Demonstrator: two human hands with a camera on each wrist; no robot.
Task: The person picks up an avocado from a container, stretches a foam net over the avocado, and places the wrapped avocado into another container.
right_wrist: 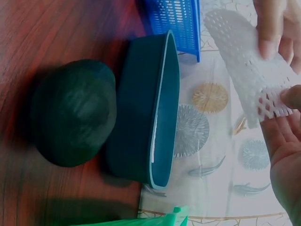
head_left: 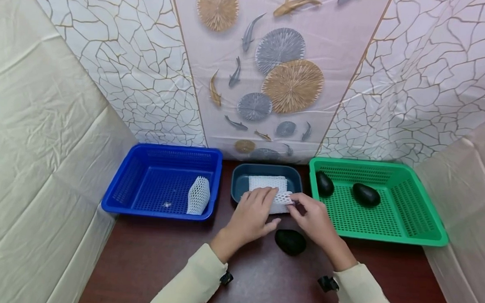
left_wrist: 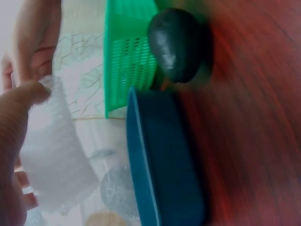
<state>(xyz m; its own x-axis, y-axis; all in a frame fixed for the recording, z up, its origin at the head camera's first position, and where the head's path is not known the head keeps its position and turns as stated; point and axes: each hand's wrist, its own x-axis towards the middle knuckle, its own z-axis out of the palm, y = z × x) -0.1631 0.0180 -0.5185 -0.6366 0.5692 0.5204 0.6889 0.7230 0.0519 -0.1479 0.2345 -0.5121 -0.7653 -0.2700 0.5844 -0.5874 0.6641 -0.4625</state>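
Note:
Over the small teal tray, both hands hold a white foam net sleeve, flattened and tilted. My left hand grips its left part, thumb on the near face in the left wrist view. At the other end, my right hand pinches the open mesh edge between thumb and fingers. More white foam netting lies in the tray, partly hidden by the hands. A dark avocado rests on the table just in front of the tray, between the wrists.
To the left stands a blue basket with one bulging foam-netted item inside. On the right, a green basket holds two bare dark avocados. A patterned cloth wall rises behind the brown table.

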